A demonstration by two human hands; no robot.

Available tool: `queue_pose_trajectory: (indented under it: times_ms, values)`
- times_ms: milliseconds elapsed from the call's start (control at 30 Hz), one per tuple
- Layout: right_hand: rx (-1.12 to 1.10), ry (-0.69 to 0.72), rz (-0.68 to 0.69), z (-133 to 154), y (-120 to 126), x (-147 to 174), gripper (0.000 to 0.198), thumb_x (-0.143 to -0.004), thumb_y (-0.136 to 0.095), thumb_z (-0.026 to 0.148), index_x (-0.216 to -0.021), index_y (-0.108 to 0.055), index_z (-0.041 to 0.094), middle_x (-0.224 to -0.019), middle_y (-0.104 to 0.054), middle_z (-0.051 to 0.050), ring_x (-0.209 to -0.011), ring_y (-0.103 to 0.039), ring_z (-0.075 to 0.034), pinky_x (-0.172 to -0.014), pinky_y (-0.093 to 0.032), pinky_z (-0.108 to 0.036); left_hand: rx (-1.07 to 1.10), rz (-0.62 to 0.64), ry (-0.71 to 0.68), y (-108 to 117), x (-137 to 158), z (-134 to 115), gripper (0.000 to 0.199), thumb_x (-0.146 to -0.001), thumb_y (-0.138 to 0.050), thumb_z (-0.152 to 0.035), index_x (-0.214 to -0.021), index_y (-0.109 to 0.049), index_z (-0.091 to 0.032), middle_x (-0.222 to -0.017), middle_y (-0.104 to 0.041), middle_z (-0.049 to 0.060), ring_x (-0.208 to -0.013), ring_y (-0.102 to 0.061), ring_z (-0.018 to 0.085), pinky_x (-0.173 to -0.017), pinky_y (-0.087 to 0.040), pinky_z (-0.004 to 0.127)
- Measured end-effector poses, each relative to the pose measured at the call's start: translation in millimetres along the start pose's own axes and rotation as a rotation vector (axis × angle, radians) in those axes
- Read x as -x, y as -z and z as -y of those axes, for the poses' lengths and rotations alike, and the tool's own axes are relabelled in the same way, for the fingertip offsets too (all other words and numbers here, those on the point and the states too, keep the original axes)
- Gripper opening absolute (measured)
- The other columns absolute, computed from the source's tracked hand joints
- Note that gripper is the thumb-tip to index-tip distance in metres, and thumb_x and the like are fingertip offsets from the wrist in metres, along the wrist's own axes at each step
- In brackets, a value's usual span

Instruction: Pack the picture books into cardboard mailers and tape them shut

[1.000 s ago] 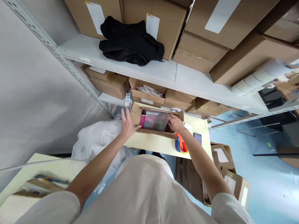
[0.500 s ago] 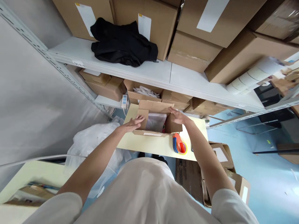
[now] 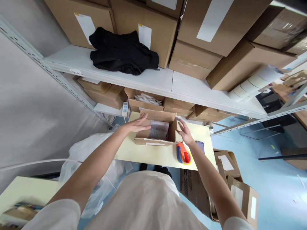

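An open cardboard box stands on the pale yellow table, with a bubble-wrapped item inside it. My left hand is over the box's left side, fingers stretched out and holding nothing; whether it touches the cardboard I cannot tell. Just off the right side of the box is my right hand, its fingers apart and nothing in them. Close below that hand lies an orange and blue tape dispenser. A phone rests to the right, beside my right forearm.
Behind the table rises a metal shelf loaded with cardboard boxes, a black garment and white rolls. Clear plastic wrap heaps up at the left. Opened cartons sit on the floor at the right.
My right hand has come off the box's right flap and moved outward. That flap no longer spreads out to the side. My left hand has shifted slightly over the box's left side.
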State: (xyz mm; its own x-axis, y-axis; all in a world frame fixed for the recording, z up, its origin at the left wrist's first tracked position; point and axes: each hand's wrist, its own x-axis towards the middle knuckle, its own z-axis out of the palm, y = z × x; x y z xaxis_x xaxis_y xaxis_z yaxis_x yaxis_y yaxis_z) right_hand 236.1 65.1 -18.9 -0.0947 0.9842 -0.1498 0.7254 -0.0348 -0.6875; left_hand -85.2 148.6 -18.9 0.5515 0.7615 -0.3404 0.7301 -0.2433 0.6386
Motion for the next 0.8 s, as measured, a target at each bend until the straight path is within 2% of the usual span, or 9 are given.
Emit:
queue_pose_trajectory:
  times_ms: [100,167,300,367,467,533,633,733,800]
  values:
    - [-0.038,0.042,0.351,-7,0,12,0.056,-0.091,-0.032,0.021,-0.147,-0.033,0.026,-0.149,-0.042,-0.007,-0.137,-0.04,-0.019,-0.107,-0.04,-0.043,0.025,0.017,0.013,3,5,5,0.096,-0.08,-0.041,-0.072,-0.154,0.0,-0.025,-0.158,-0.002,0.01,-0.135,-0.043,0.026,-0.107,-0.032,0.028]
    - [-0.03,0.09,0.467,-14,1,17,0.05,-0.091,-0.042,0.032,-0.14,-0.047,0.024,-0.147,-0.046,-0.007,-0.138,-0.039,-0.022,-0.111,-0.034,-0.045,0.081,0.024,-0.012,2,12,13,0.092,-0.082,-0.04,-0.071,-0.154,-0.003,-0.026,-0.159,-0.006,0.009,-0.132,-0.048,0.025,-0.104,-0.035,0.028]
    - [-0.033,0.07,0.3,-29,-8,17,0.058,-0.08,-0.063,0.043,-0.134,-0.054,0.023,-0.14,-0.053,-0.011,-0.131,-0.047,-0.03,-0.105,-0.041,-0.048,0.351,-0.012,-0.123,-16,24,34,0.093,-0.078,-0.047,-0.068,-0.153,-0.013,-0.025,-0.16,-0.013,0.01,-0.131,-0.047,0.027,-0.098,-0.043,0.029]
    - [0.002,0.023,0.118,-32,-18,13,0.064,-0.077,-0.066,0.041,-0.136,-0.05,0.022,-0.138,-0.052,-0.014,-0.126,-0.051,-0.03,-0.098,-0.047,-0.047,0.478,-0.16,-0.107,-33,27,44,0.094,-0.076,-0.054,-0.064,-0.152,-0.019,-0.022,-0.158,-0.023,0.013,-0.134,-0.045,0.027,-0.1,-0.043,0.032]
    - [0.077,-0.033,-0.117,-28,-33,2,0.1,-0.072,-0.072,0.039,-0.151,-0.016,0.017,-0.151,-0.025,-0.022,-0.132,-0.042,-0.032,-0.098,-0.047,-0.047,0.521,-0.49,0.066,-58,28,52,0.099,-0.069,-0.068,-0.053,-0.15,-0.022,-0.02,-0.152,-0.035,0.015,-0.132,-0.045,0.027,-0.104,-0.042,0.038]
    - [0.1,-0.012,-0.136,-25,-38,-6,0.118,-0.068,-0.075,0.035,-0.152,0.005,0.018,-0.155,-0.011,-0.023,-0.137,-0.036,-0.032,-0.103,-0.043,-0.048,0.523,-0.552,0.139,-69,28,53,0.112,-0.065,-0.074,-0.046,-0.152,-0.008,-0.023,-0.154,-0.028,0.017,-0.125,-0.052,0.027,-0.097,-0.049,0.039]
    - [0.096,0.055,-0.044,-25,-39,-14,0.106,-0.069,-0.073,0.03,-0.152,-0.007,0.024,-0.154,-0.017,-0.017,-0.138,-0.035,-0.03,-0.106,-0.04,-0.048,0.537,-0.45,0.129,-70,28,50,0.119,-0.064,-0.075,-0.04,-0.153,0.003,-0.026,-0.156,-0.023,0.018,-0.114,-0.059,0.027,-0.081,-0.057,0.035]
    - [0.096,0.009,-0.056,-29,-45,-6,0.079,-0.074,-0.068,0.032,-0.144,-0.033,0.022,-0.152,-0.026,-0.016,-0.141,-0.029,-0.03,-0.108,-0.037,-0.048,0.429,-0.391,0.091,-65,26,46,0.094,-0.071,-0.07,-0.042,-0.15,-0.023,-0.024,-0.149,-0.038,0.015,-0.112,-0.061,0.026,-0.086,-0.056,0.035]
    - [0.032,-0.06,-0.076,-32,-54,8,0.072,-0.079,-0.062,0.035,-0.143,-0.033,0.021,-0.148,-0.036,-0.015,-0.138,-0.034,-0.028,-0.108,-0.037,-0.047,0.329,-0.389,0.051,-64,24,45,0.075,-0.075,-0.065,-0.042,-0.143,-0.039,-0.021,-0.144,-0.046,0.013,-0.114,-0.06,0.026,-0.095,-0.052,0.037]
